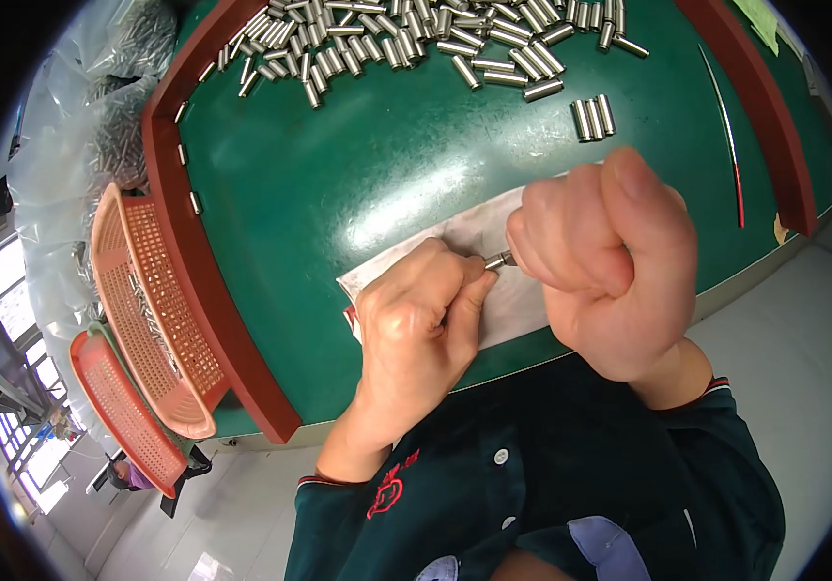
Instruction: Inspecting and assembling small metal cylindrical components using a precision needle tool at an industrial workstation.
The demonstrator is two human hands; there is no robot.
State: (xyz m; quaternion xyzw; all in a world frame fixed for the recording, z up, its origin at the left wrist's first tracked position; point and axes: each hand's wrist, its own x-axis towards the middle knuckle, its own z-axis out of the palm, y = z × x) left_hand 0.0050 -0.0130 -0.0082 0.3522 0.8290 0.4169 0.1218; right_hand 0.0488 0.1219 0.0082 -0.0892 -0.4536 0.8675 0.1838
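My left hand [416,310] pinches a small shiny metal cylinder [496,261] between thumb and fingertips, low over a whitish sheet [518,315]. Just right of it, my right hand [610,261] is raised and closed in a fist, thumb on top. A dark, narrow tip shows between the fist and the cylinder's end; whatever the fist holds is mostly hidden. Beyond the right hand, three metal cylinders [593,118] lie side by side on the green tabletop [280,213].
Many loose metal cylinders [387,44] cover the far side. A slim rod with a red handle [739,189] lies at right. Red-brown rails [208,315] border the table. Left of it are an orange basket [169,281] holding metal pieces, a red basket [121,412] and clear plastic bags [67,194].
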